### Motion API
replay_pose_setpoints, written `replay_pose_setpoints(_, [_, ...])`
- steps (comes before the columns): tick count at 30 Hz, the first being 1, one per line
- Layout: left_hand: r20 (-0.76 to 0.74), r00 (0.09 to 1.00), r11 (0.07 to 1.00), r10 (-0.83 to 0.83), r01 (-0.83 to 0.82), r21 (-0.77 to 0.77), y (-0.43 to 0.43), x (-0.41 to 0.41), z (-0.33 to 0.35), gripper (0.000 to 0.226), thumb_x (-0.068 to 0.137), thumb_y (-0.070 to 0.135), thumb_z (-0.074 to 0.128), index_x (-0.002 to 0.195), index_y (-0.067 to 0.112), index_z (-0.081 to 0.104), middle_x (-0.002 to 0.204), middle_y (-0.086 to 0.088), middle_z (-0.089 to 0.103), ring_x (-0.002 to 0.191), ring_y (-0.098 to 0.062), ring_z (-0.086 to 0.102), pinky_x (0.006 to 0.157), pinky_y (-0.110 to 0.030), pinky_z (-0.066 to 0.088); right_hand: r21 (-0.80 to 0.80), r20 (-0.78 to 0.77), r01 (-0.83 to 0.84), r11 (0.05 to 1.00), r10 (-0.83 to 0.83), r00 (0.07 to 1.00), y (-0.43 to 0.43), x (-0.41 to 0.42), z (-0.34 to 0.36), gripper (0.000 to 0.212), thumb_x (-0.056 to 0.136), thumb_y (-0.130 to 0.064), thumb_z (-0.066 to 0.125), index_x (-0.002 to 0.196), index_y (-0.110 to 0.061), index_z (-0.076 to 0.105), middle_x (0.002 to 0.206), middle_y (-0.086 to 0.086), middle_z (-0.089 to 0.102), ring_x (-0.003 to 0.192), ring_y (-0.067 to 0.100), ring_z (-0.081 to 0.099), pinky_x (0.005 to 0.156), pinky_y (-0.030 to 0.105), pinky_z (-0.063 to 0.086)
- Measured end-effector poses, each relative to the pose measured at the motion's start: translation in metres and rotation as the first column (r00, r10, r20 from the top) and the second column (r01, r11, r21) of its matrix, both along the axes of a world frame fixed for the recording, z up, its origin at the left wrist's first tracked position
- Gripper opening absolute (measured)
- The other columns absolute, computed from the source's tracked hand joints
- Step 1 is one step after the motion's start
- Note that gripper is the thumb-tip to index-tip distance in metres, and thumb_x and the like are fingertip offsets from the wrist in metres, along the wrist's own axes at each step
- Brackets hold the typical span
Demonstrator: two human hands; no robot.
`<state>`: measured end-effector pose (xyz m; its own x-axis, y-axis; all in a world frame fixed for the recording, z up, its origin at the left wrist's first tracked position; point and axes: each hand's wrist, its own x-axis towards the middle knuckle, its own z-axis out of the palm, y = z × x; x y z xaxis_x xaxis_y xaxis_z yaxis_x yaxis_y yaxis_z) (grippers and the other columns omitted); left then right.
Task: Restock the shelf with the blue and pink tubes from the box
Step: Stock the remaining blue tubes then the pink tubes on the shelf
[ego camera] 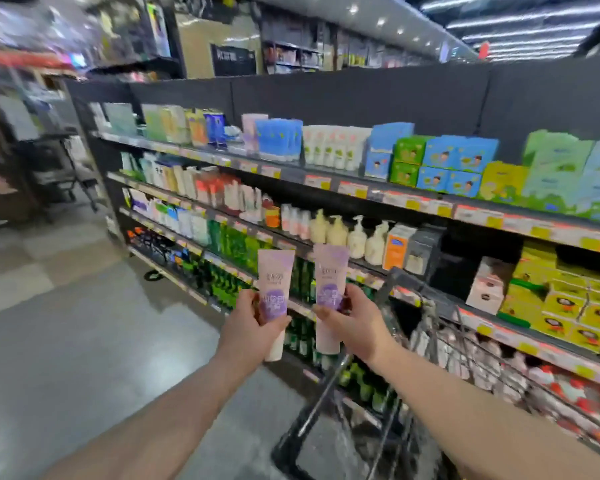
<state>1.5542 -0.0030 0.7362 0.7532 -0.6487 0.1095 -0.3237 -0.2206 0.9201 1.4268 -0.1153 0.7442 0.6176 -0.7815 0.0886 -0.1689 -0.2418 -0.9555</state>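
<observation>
While both arms reach out in front of the shelves, each hand has a pink tube up in the air. The left-hand tube [275, 289] stands upright, white cap down, with a purple patch on its face. The left hand [246, 327] is wrapped round its lower half, thumb across the front and fingers curled behind. Just beside it, not touching, the right-hand tube [329, 282] is upright too, cap down. The right hand [352, 325] grips it low, thumb on the front and fingers closed round the far side. Both tubes hang clear of the shelving, level with the lower tiers, their flat crimped ends about as high as the row of cream pump bottles [357, 237] behind them.

Moving outward, the shelf unit [291, 174] is dark, runs off to the left, and carries red and yellow price labels [352, 188] along its edges. Green bottles [236, 244] fill the tier behind and below the tubes. Up top sit blue boxes [458, 168], and over to the right are stacks of yellow boxes [568, 299].

Below the right hand, a black wire shopping cart [388, 282] is parked against the shelving. What lies behind its wires is too blurred to make out. To the left, the grey floor [84, 323] opens into the aisle, all soft with motion blur.
</observation>
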Motion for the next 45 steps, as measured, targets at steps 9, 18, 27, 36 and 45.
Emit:
replay_pose_setpoints(9, [-0.031, 0.986, 0.976, 0.166, -0.169, -0.134, 0.143, 0.136, 0.028, 0.037, 0.075, 0.008, 0.075, 0.095, 0.023, 0.047, 0.084, 0.005, 0.06, 0.074, -0.014, 0.059, 0.073, -0.035, 0.048, -0.075, -0.086, -0.135, 0.988, 0.128, 0.988, 0.122, 0.155, 0.038, 0.028, 0.082, -0.02, 0.069, 0.107, -0.014, 0.056, 0.098, 0.004, 0.065, 0.094, 0.024, 0.062, 0.086, 0.04, 0.05])
replay_pose_setpoints(18, [-0.058, 0.966, 0.959, 0.253, -0.259, -0.119, 0.163, 0.232, 0.025, 0.034, 0.076, 0.012, 0.074, 0.086, 0.027, 0.046, 0.091, -0.006, 0.063, 0.083, -0.027, 0.062, 0.081, -0.042, 0.049, -0.109, -0.14, -0.205, 0.973, 0.19, 0.972, 0.129, 0.269, 0.046, 0.028, 0.082, -0.016, 0.067, 0.102, -0.018, 0.048, 0.091, -0.002, 0.06, 0.087, 0.02, 0.06, 0.081, 0.036, 0.05])
replay_pose_setpoints(27, [-0.012, 0.974, 0.968, 0.227, -0.227, -0.111, 0.074, 0.364, 0.047, 0.034, 0.077, 0.014, 0.073, 0.1, 0.015, 0.048, 0.088, 0.003, 0.061, 0.082, -0.02, 0.061, 0.072, -0.032, 0.049, -0.045, -0.06, -0.293, 0.955, 0.29, 0.955, 0.041, 0.403, 0.057, 0.035, 0.084, -0.019, 0.068, 0.106, -0.03, 0.043, 0.097, -0.007, 0.06, 0.094, 0.016, 0.061, 0.084, 0.034, 0.051])
replay_pose_setpoints(36, [-0.034, 0.987, 0.974, 0.158, -0.161, -0.157, -0.052, 0.481, 0.067, 0.037, 0.079, 0.015, 0.072, 0.107, 0.016, 0.049, 0.095, -0.001, 0.064, 0.084, -0.015, 0.062, 0.072, -0.03, 0.048, -0.077, -0.026, -0.248, 0.966, 0.246, 0.969, -0.075, 0.515, 0.084, 0.025, 0.09, -0.032, 0.061, 0.111, -0.023, 0.051, 0.097, -0.004, 0.063, 0.088, 0.013, 0.063, 0.076, 0.032, 0.054])
replay_pose_setpoints(45, [0.027, 0.999, 0.995, 0.029, -0.027, -0.098, -0.139, 0.586, 0.07, 0.035, 0.081, 0.022, 0.07, 0.108, 0.021, 0.048, 0.094, 0.004, 0.062, 0.088, -0.016, 0.062, 0.079, -0.038, 0.053, -0.165, -0.104, -0.11, 0.98, 0.093, 0.99, -0.151, 0.602, 0.089, 0.025, 0.085, -0.024, 0.067, 0.102, -0.029, 0.05, 0.089, -0.012, 0.061, 0.081, 0.005, 0.059, 0.071, 0.024, 0.051])
